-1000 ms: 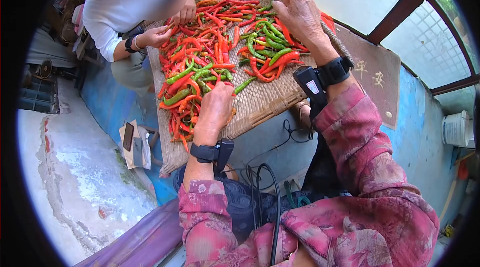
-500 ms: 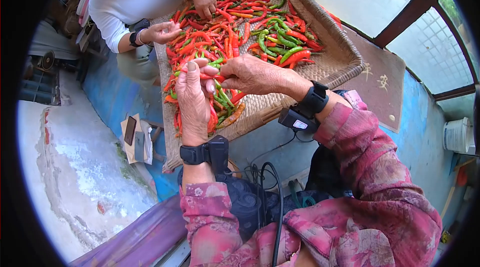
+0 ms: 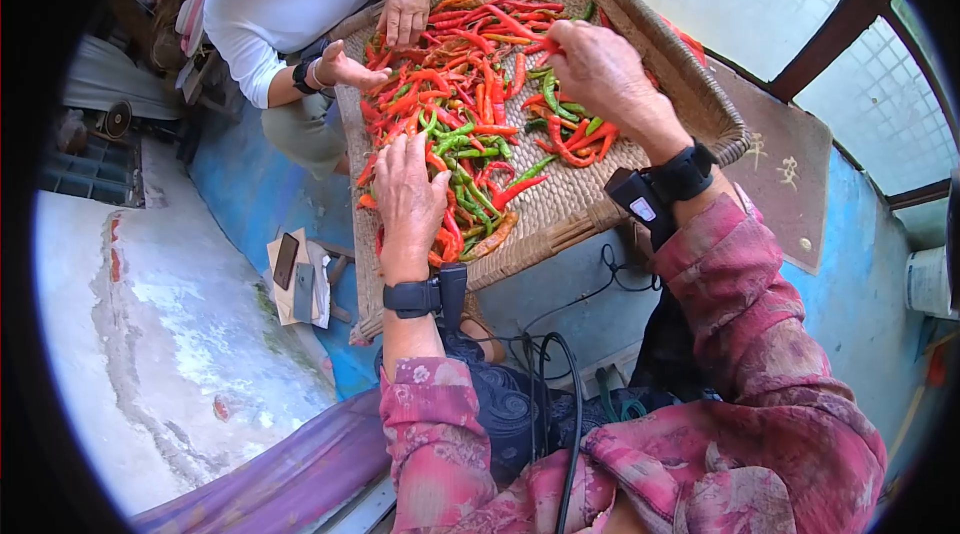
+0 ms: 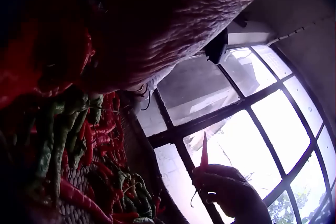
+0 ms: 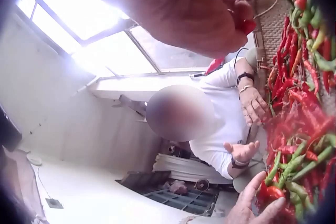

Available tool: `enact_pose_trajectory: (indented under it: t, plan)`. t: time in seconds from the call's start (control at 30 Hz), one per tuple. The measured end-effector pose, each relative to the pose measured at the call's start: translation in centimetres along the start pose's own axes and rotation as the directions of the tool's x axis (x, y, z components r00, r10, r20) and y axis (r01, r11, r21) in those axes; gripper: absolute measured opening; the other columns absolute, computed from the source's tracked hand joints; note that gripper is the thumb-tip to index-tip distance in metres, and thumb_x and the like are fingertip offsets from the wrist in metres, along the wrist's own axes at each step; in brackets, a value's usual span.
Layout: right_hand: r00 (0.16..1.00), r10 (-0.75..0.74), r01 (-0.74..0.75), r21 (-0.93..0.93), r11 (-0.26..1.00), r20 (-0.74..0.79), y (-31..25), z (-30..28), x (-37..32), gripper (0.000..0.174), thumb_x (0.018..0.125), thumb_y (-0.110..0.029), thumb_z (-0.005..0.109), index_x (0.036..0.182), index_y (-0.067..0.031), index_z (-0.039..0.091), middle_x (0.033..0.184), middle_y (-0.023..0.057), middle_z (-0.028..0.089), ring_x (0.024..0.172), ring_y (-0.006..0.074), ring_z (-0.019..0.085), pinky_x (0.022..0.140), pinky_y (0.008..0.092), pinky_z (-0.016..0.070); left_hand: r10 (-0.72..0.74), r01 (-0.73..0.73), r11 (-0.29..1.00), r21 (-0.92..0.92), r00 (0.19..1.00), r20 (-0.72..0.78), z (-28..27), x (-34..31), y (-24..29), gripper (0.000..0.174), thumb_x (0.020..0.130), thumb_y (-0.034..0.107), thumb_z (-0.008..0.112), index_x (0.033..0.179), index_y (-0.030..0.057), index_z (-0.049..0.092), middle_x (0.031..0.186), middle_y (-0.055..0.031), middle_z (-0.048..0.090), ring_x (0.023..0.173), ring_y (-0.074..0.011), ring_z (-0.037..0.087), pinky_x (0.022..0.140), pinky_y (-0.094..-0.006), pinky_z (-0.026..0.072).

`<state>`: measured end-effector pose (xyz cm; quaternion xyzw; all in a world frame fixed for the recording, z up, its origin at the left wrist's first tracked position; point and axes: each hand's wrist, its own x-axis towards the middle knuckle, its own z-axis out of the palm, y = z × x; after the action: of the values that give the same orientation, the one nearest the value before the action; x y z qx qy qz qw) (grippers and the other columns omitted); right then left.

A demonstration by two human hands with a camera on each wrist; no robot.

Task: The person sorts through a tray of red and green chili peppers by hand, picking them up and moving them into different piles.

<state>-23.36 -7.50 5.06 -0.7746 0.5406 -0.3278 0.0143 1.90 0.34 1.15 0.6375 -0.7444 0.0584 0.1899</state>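
Red and green chili peppers cover much of a shallow woven tray, in a large pile at left and a smaller group at right. My left hand is over the near left side of the pile, fingers extended and touching the peppers. In the right wrist view its thumb and index finger spread beside a red pepper. My right hand is raised over the right group, pinching a red chili pepper, its pointed end up in the left wrist view.
Across the tray, a person in a white top has both hands at the pile's far left edge. A mat stands at right beside a framed window. A phone lies on papers at left. Black cables hang near my lap.
My right hand came from the tray's rim to meet my left over the pile, then moved back right with a red chili pepper. My left hand has gone back down to the pile.
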Motion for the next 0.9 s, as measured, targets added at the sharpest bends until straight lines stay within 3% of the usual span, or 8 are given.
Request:
enact_pose_trajectory:
  t: [0.13, 0.2, 0.27, 0.33, 0.47, 0.6, 0.8, 0.9]
  plan:
    - [0.986, 0.124, -0.097, -0.227, 0.969, 0.107, 2.8, -1.4, 0.3, 0.015, 0.076, -0.011, 0.053, 0.085, -0.0014, 0.060, 0.083, 0.0204, 0.062, 0.082, 0.0358, 0.062, 0.072, 0.0444, 0.0505, 0.060, -0.067, 0.996, 0.062, 0.993, 0.104, 1.9, 0.9, -0.9, 0.064, 0.072, 0.024, 0.070, 0.127, 0.0087, 0.044, 0.131, -0.0161, 0.042, 0.123, -0.0353, 0.036, 0.101, -0.0503, 0.0301]
    - [0.997, 0.075, -0.075, -0.235, 0.969, -0.010, 4.2, -1.3, 0.0, 0.015, 0.076, -0.012, 0.055, 0.085, -0.0017, 0.060, 0.083, 0.0193, 0.063, 0.082, 0.0357, 0.062, 0.072, 0.0449, 0.0504, 0.061, -0.069, 0.994, 0.082, 0.994, 0.095, 1.8, 1.2, -0.3, 0.069, 0.069, 0.029, 0.072, 0.129, 0.0091, 0.043, 0.128, -0.0155, 0.044, 0.122, -0.0347, 0.037, 0.099, -0.0524, 0.0312]
    - [0.999, 0.041, -0.046, -0.186, 0.981, -0.031, 4.4, -1.5, -0.2, 0.015, 0.076, -0.014, 0.055, 0.085, -0.0019, 0.060, 0.082, 0.0189, 0.063, 0.081, 0.0354, 0.062, 0.072, 0.0450, 0.0504, -0.046, 0.020, 0.993, 0.118, 0.973, 0.226, 0.5, 1.6, 1.5, 0.070, 0.069, 0.029, 0.073, 0.129, 0.0096, 0.043, 0.123, -0.0144, 0.048, 0.118, -0.0333, 0.040, 0.094, -0.0506, 0.0350]
    - [0.998, 0.007, -0.015, -0.135, 0.991, -0.060, 3.8, -2.0, -0.2, 0.016, 0.076, -0.015, 0.056, 0.085, -0.0022, 0.060, 0.081, 0.0185, 0.063, 0.081, 0.0351, 0.062, 0.071, 0.0451, 0.0504, -0.015, -0.015, 0.983, 0.182, 0.986, 0.163, 1.1, 1.7, 1.8, 0.068, 0.067, 0.031, 0.075, 0.125, 0.0093, 0.046, 0.114, -0.0123, 0.052, 0.111, -0.0313, 0.045, 0.089, -0.0477, 0.0380]
    - [0.937, 0.130, -0.101, -0.105, 0.989, 0.323, 2.0, -2.3, -0.4, 0.023, 0.079, -0.023, 0.058, 0.095, -0.0063, 0.061, 0.086, 0.0172, 0.063, 0.084, 0.0344, 0.061, 0.073, 0.0450, 0.0484, 0.003, -0.044, 0.968, 0.248, 0.987, 0.164, 1.7, 1.7, 2.4, 0.047, 0.067, 0.029, 0.075, 0.105, 0.0066, 0.058, 0.099, -0.0110, 0.056, 0.101, -0.0293, 0.049, 0.084, -0.0452, 0.0397]
    - [0.951, -0.013, 0.026, -0.038, 0.999, 0.308, 1.2, -1.1, -1.0, 0.018, 0.079, -0.020, 0.058, 0.086, -0.0042, 0.058, 0.079, 0.0166, 0.061, 0.079, 0.0350, 0.061, 0.068, 0.0459, 0.0478, 0.059, -0.110, 0.969, 0.221, 0.973, 0.225, 1.1, 1.0, 2.9, 0.029, 0.069, 0.023, 0.072, 0.089, 0.0064, 0.060, 0.091, -0.0099, 0.059, 0.095, -0.0277, 0.051, 0.080, -0.0430, 0.0398]
    - [0.902, -0.096, 0.122, -0.035, 0.992, 0.422, -1.7, 0.2, -1.5, 0.014, 0.076, -0.012, 0.053, 0.082, -0.0025, 0.062, 0.078, 0.0164, 0.064, 0.078, 0.0323, 0.064, 0.066, 0.0442, 0.0516, 0.132, -0.151, 0.986, 0.073, 0.967, 0.218, -0.3, -0.2, 3.1, 0.024, 0.072, 0.020, 0.070, 0.087, 0.0047, 0.059, 0.089, -0.0123, 0.059, 0.089, -0.0298, 0.053, 0.082, -0.0431, 0.0394]
    - [0.826, -0.186, 0.138, 0.128, 0.982, 0.532, -2.9, 1.0, -1.8, 0.016, 0.078, -0.017, 0.058, 0.087, -0.0039, 0.058, 0.078, 0.0178, 0.060, 0.079, 0.0357, 0.060, 0.070, 0.0467, 0.0467, 0.029, -0.007, 0.981, -0.196, 0.993, 0.113, -1.4, -0.4, 3.3, 0.027, 0.075, 0.020, 0.067, 0.093, 0.0019, 0.059, 0.086, -0.0165, 0.060, 0.085, -0.0319, 0.055, 0.079, -0.0427, 0.0408]
